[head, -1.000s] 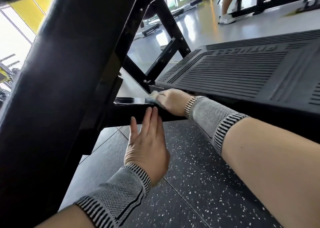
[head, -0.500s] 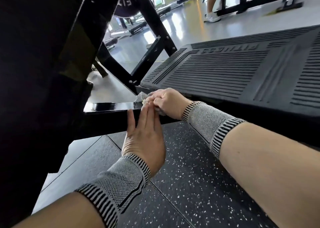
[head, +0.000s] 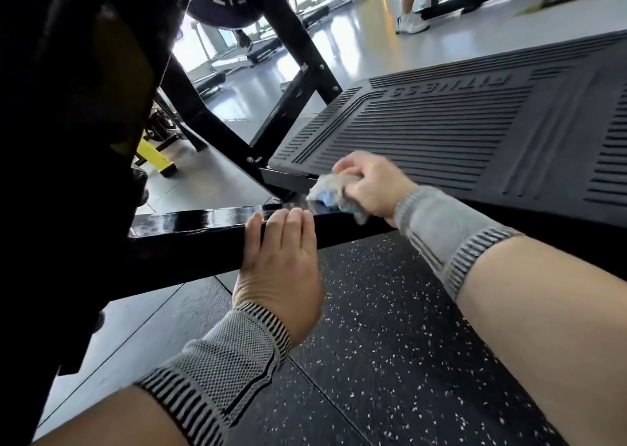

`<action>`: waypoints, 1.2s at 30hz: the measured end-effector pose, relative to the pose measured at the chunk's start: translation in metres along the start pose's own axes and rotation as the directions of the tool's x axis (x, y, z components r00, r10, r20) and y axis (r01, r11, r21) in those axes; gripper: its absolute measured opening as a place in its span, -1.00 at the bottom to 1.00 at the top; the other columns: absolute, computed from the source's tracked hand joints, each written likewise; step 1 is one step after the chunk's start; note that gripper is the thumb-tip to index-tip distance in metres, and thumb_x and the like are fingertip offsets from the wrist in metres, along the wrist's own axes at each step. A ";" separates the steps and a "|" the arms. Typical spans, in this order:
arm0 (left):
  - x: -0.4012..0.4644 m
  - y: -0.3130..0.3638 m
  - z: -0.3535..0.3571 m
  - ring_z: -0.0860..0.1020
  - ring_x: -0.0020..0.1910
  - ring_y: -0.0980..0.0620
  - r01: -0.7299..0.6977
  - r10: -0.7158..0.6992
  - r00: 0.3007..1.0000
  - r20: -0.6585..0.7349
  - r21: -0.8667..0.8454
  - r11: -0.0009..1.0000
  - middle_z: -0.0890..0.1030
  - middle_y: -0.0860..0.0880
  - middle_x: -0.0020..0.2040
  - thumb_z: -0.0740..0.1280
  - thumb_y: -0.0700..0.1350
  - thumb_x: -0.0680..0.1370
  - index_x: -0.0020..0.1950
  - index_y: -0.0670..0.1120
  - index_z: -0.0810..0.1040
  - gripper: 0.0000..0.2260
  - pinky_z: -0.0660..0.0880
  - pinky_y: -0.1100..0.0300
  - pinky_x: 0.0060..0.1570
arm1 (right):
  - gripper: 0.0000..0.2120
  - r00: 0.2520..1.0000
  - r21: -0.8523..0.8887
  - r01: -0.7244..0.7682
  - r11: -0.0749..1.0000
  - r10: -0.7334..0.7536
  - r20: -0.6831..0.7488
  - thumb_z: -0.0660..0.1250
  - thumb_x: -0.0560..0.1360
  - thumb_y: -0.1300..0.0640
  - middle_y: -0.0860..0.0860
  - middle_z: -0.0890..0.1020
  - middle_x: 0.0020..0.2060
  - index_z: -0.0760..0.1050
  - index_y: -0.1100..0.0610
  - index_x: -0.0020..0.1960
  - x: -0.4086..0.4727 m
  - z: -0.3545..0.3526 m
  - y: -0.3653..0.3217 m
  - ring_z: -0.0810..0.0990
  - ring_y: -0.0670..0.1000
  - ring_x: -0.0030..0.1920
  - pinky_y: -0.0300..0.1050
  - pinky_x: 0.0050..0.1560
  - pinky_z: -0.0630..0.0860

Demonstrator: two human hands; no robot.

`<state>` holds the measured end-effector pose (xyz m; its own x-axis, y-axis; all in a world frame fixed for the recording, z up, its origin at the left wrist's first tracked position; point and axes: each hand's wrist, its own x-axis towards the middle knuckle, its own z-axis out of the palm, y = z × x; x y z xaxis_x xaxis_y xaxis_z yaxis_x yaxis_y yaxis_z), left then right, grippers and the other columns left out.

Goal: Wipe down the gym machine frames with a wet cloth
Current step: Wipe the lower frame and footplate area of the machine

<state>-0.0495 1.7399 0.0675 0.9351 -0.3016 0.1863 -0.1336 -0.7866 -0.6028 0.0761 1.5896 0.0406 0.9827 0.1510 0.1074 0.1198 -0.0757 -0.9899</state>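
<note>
Right hand [head: 369,184] clutches cloth [head: 334,193] on frame bar [head: 200,223]; left hand [head: 280,262] steadies.

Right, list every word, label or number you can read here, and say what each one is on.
"FITNESS", raised letters, upside down from this view: on the ribbed black footplate.
"FIT", white letters, upside down, the rest cut off: on the round black pad at the top.
No other text is readable.

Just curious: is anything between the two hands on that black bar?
Nothing but a short bare, glossy stretch of the black bar, between the left hand and the cloth gripped by the right hand, head view.
</note>
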 end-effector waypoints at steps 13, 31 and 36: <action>0.014 -0.003 0.007 0.53 0.03 -0.12 0.021 -0.025 0.988 -0.150 -0.022 1.000 0.59 -0.09 0.05 0.40 -0.04 0.28 0.22 -0.18 0.57 -0.48 0.21 -0.01 0.06 | -0.74 0.978 -0.517 0.132 0.846 -0.027 0.206 0.19 0.55 0.23 -0.02 0.61 -0.17 0.60 0.11 0.14 -0.003 0.025 -0.018 0.53 -0.14 -0.15 -0.25 -0.07 0.44; 0.014 -0.004 0.011 0.51 0.06 -0.13 0.008 -0.010 0.993 -0.121 -0.010 1.000 0.58 -0.10 0.08 0.39 -0.04 0.29 0.24 -0.20 0.57 -0.46 0.21 -0.01 0.07 | -0.75 0.991 -0.442 0.038 0.896 0.024 0.133 0.18 0.56 0.21 -0.04 0.63 -0.23 0.62 0.18 0.08 -0.001 0.017 -0.001 0.56 0.00 -0.16 -0.28 -0.14 0.45; 0.008 -0.005 -0.002 0.33 0.33 -0.10 -0.023 0.023 1.000 -0.018 0.010 1.000 0.39 -0.09 0.36 0.21 0.02 0.44 0.49 -0.17 0.27 -0.37 0.07 -0.01 0.24 | -0.75 0.988 -0.640 0.100 0.762 0.000 0.154 0.17 0.60 0.15 0.08 0.60 0.12 0.54 0.21 0.17 -0.011 0.020 -0.014 0.52 0.12 0.17 -0.16 0.14 0.38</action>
<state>-0.0419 1.7399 0.0734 0.9255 -0.3296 0.1866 -0.1516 -0.7739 -0.6149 0.0612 1.6088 0.0513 0.9491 0.3013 0.0922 0.2802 -0.6733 -0.6842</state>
